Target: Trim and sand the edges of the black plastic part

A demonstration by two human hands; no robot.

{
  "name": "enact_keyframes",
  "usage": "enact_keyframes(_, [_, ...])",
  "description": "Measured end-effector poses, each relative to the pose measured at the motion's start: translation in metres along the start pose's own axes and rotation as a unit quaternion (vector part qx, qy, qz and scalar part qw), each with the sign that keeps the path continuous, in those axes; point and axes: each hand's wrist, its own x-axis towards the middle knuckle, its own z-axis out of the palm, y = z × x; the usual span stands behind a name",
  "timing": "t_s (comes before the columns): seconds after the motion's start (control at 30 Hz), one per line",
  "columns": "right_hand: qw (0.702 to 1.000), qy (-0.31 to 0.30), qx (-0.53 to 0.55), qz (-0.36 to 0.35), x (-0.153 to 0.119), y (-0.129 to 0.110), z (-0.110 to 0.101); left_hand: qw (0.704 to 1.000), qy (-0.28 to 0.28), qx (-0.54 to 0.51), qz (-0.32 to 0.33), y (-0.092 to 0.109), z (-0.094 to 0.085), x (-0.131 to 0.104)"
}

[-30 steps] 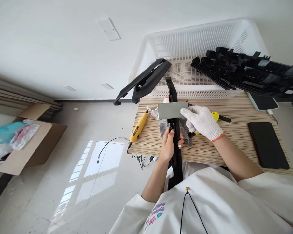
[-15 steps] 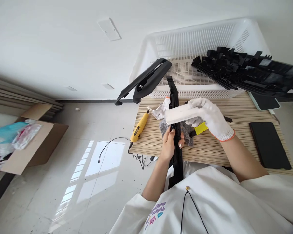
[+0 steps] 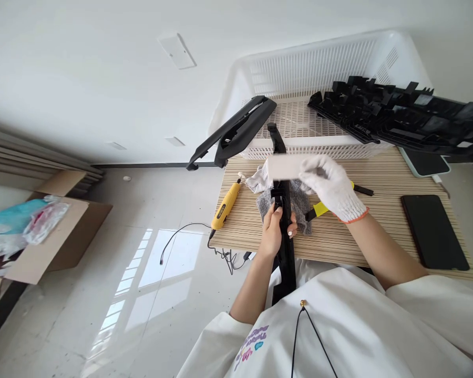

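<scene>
A long black plastic part point(image 3: 286, 257) stands upright in view, its lower end against the white shirt. My bare left hand point(image 3: 274, 228) is wrapped round its middle. My right hand point(image 3: 327, 184), in a white knit glove with an orange cuff, grips a pale, flat-faced block point(image 3: 286, 168) across the upper part of the black piece; whether the two touch cannot be told. Beneath them lie a grey cloth point(image 3: 299, 202) and a loose white glove point(image 3: 259, 179). A yellow-and-black knife-like tool point(image 3: 321, 209) is partly hidden by my right hand.
A yellow corded tool point(image 3: 225, 206) lies at the left of the striped table point(image 3: 362, 241). Black parts point(image 3: 394, 115) rest on the white basket point(image 3: 319, 63), with more black pieces point(image 3: 244, 128) on its left edge. Two phones point(image 3: 435, 231) point(image 3: 421, 163) lie right. A cardboard box point(image 3: 79, 226) stands left.
My right hand and the block have moved up and slightly left, and the block has turned nearly level. More of the black part shows below it. My left hand keeps its hold.
</scene>
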Motion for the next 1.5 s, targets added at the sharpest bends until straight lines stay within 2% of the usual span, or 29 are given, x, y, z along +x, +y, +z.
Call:
enact_keyframes(0.07, [1.0,0.018,0.004,-0.001,0.001,-0.001,0.0,1.0,0.0,-0.002,0.0,0.0,0.0,0.0])
enact_keyframes(0.17, [1.0,0.003,-0.013,0.011,0.001,0.0,-0.001,1.0,-0.002,-0.002,0.005,0.0,0.0,0.0])
enact_keyframes(0.27, [0.999,0.036,0.002,-0.001,-0.001,0.001,-0.004,1.0,-0.007,-0.003,0.008,-0.001,-0.001,0.0])
enact_keyframes(0.37, [1.0,0.007,-0.003,0.027,-0.006,0.002,-0.008,1.0,-0.013,-0.009,0.01,-0.002,-0.003,0.0])
enact_keyframes(0.47, [0.999,0.037,-0.008,0.011,-0.01,0.002,-0.009,1.0,-0.011,-0.008,0.009,-0.003,-0.003,0.0])
enact_keyframes(0.57, [0.999,-0.012,-0.024,0.026,-0.011,0.001,-0.006,1.0,-0.007,-0.002,0.012,-0.003,-0.003,-0.001])
enact_keyframes(0.67, [1.0,0.02,-0.01,0.018,-0.01,0.002,0.001,1.0,-0.001,0.01,0.014,-0.003,-0.002,-0.002])
enact_keyframes(0.8, [1.0,-0.008,-0.025,0.009,-0.007,0.002,0.005,0.998,0.008,0.042,0.04,-0.004,-0.004,-0.003])
enact_keyframes(0.93, [0.994,0.083,-0.04,-0.062,-0.012,-0.005,0.003,0.995,0.025,0.075,0.054,-0.005,-0.004,-0.001])
enact_keyframes(1.07, [0.986,0.092,-0.094,-0.099,-0.024,-0.021,0.002,0.995,0.022,0.061,0.077,-0.002,0.009,0.006])
enact_keyframes(1.17, [0.989,0.113,-0.058,-0.081,-0.022,-0.034,0.002,0.994,0.022,0.049,0.096,0.001,0.026,0.014])
enact_keyframes(1.23, [0.992,0.099,-0.057,-0.052,-0.013,-0.04,0.001,0.993,0.027,0.044,0.104,0.001,0.036,0.019])
enact_keyframes(1.3, [0.992,0.1,-0.072,-0.02,0.0,-0.04,0.0,0.992,0.036,0.034,0.114,0.0,0.044,0.023])
enact_keyframes(1.4, [0.988,0.132,-0.08,0.01,0.014,-0.034,-0.003,0.988,0.058,0.01,0.145,-0.002,0.048,0.025])
enact_keyframes(1.5, [0.989,0.095,-0.108,0.028,0.017,-0.03,-0.006,0.986,0.062,0.019,0.155,-0.003,0.045,0.021])
